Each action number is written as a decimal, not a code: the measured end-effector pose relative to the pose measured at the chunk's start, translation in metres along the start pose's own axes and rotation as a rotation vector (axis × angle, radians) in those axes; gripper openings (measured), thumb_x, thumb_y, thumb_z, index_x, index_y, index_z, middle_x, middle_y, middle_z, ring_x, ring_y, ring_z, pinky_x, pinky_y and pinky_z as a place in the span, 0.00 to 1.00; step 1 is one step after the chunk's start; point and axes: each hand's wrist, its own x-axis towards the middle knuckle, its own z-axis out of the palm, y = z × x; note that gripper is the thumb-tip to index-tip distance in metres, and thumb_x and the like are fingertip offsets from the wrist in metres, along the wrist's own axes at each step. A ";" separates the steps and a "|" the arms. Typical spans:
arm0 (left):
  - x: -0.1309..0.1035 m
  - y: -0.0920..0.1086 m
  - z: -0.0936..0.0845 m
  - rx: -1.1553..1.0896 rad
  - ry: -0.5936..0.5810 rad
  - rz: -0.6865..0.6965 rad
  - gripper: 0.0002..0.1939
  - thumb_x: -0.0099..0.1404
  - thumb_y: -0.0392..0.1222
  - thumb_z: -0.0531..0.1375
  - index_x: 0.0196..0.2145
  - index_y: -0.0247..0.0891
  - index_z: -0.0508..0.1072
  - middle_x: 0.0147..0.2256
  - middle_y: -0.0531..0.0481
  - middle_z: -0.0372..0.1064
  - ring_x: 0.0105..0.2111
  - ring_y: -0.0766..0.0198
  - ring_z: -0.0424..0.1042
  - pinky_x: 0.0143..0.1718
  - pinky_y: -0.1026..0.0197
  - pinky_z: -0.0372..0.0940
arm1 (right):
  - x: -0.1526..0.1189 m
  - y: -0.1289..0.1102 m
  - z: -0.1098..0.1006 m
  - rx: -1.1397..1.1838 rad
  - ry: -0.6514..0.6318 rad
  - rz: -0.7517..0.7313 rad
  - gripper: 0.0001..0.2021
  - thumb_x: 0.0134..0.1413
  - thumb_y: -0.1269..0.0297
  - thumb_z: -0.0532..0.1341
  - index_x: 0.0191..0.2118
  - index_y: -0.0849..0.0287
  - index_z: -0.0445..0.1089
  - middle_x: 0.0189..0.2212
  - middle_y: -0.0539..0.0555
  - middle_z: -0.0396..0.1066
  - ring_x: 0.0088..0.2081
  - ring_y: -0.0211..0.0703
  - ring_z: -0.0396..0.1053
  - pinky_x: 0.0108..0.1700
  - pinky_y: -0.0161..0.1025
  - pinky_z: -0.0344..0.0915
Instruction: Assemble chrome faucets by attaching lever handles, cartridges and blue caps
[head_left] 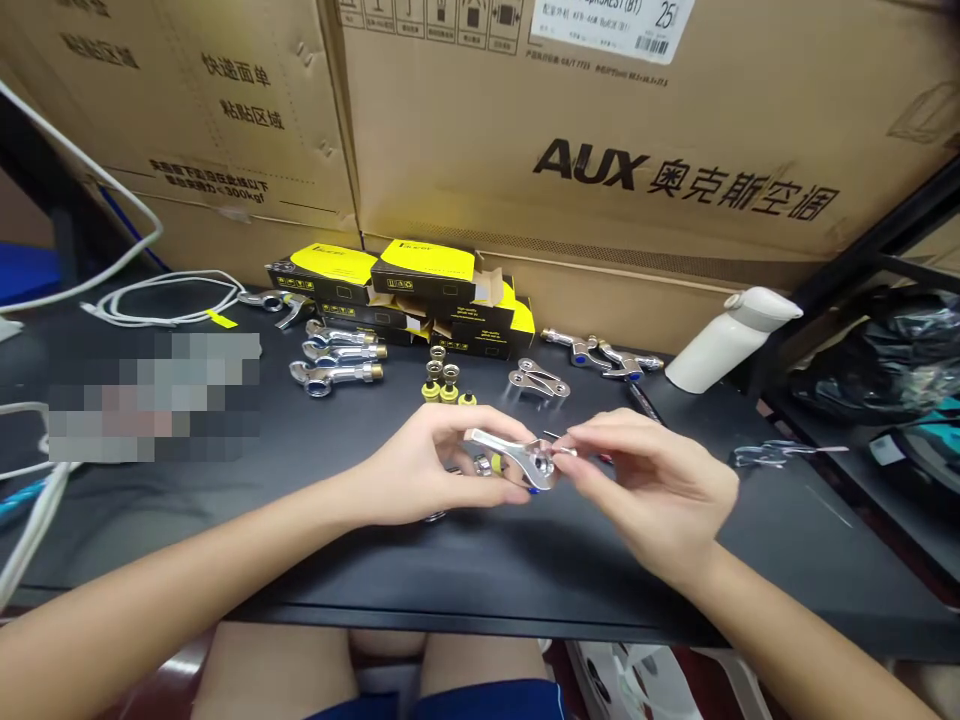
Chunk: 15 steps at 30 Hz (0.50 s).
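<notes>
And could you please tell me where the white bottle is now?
In the head view, the white bottle is toward the right, on the black table beyond the right hand, beside two metal valves and in front of the AUX carton.

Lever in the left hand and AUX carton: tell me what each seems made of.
Lever: probably polished or chromed metal, judging by its silvery glints; plated plastic is possible. AUX carton: likely cardboard, given its matte brown printed face.

Bright light, stretched edges.
</notes>
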 end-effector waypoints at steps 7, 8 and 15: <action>-0.002 -0.001 0.004 -0.075 -0.002 -0.041 0.19 0.53 0.38 0.69 0.43 0.34 0.74 0.31 0.50 0.74 0.29 0.68 0.70 0.26 0.70 0.65 | 0.000 -0.005 -0.001 -0.121 -0.062 -0.210 0.18 0.47 0.81 0.66 0.44 0.57 0.75 0.34 0.55 0.76 0.33 0.43 0.74 0.30 0.40 0.72; -0.003 -0.001 0.005 -0.076 -0.005 -0.050 0.19 0.53 0.39 0.69 0.43 0.35 0.74 0.31 0.50 0.74 0.30 0.68 0.71 0.26 0.70 0.65 | 0.000 -0.005 -0.002 -0.133 -0.064 -0.208 0.18 0.47 0.81 0.66 0.45 0.57 0.74 0.34 0.55 0.76 0.32 0.43 0.74 0.30 0.40 0.71; -0.005 0.000 0.008 -0.081 -0.008 -0.066 0.19 0.52 0.41 0.70 0.42 0.35 0.74 0.31 0.50 0.73 0.30 0.67 0.71 0.27 0.69 0.66 | -0.002 -0.007 -0.006 -0.214 -0.121 -0.300 0.21 0.47 0.82 0.66 0.47 0.59 0.73 0.36 0.56 0.76 0.34 0.42 0.74 0.32 0.39 0.72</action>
